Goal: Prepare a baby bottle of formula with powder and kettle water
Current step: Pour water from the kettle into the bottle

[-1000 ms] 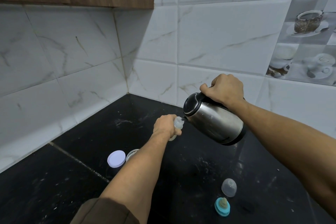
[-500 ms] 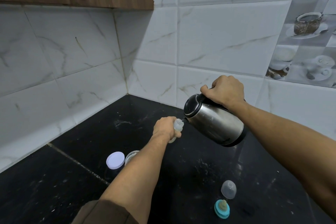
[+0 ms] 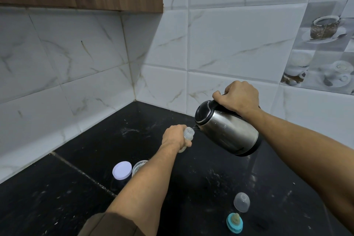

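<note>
Bottle (image 3: pixel 187 136): light, slick plastic, open mouth; left hand (image 3: pixel 175 137) wrapped round its body. Kettle (image 3: pixel 227 132): heavy steel, likely hot; right hand (image 3: pixel 238 96) fisted on the handle, spout at the mouth.

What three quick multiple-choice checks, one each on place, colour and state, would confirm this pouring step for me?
1. Where does the clear domed bottle cap sit?
A. On the black counter just behind the teal nipple ring
B. On the bottle
C. On the kettle lid

2. What colour is the round lid of the dark jar?
A. Red
B. Pale lilac-white
C. Black

3. How is the stainless steel kettle held?
A. Upright on the counter
B. Lying on its side
C. Tilted, spout at the bottle mouth

Answers:
1 A: the cap rests on the counter beyond the ring.
2 B: the lid is pale.
3 C: the right hand tips the kettle toward the small translucent bottle gripped by the left hand.
</note>
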Demonstrator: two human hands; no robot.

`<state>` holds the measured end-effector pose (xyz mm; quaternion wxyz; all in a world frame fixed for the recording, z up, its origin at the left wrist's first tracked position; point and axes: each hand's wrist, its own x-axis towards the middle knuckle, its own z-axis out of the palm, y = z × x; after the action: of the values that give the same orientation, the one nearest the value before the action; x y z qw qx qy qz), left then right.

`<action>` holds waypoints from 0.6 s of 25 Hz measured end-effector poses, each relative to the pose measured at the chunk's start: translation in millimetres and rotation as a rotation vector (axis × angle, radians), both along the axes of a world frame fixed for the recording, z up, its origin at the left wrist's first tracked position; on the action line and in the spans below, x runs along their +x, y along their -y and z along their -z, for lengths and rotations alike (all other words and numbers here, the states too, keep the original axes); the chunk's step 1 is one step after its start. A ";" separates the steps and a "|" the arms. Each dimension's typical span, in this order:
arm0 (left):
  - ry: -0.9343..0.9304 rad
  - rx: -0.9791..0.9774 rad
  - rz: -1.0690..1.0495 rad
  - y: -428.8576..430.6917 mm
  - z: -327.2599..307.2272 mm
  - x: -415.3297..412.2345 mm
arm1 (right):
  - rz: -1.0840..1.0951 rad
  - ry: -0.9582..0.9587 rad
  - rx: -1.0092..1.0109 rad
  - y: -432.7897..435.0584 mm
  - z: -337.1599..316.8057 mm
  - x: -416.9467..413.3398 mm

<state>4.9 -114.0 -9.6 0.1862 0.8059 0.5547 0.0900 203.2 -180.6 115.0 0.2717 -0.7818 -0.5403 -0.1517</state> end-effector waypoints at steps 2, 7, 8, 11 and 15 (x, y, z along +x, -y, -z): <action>0.001 0.003 0.004 0.1 -0.6 0.1 | 0.000 0.001 -0.002 0.9 1.0 0.1; -0.004 0.001 0.005 1.4 -2.1 0.5 | -0.002 0.002 -0.007 1.7 0.4 0.5; -0.003 -0.002 0.003 1.6 -2.1 0.6 | -0.002 0.000 -0.008 1.8 0.0 0.6; 0.010 -0.005 0.001 1.7 -1.1 0.3 | -0.006 0.001 -0.006 2.2 0.6 1.1; 0.011 0.003 0.008 2.8 -2.7 1.3 | -0.005 0.000 -0.015 2.4 2.7 0.8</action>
<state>6.3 -116.8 -6.9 0.1882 0.8080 0.5503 0.0944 203.9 -183.0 112.3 0.2664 -0.7826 -0.5431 -0.1469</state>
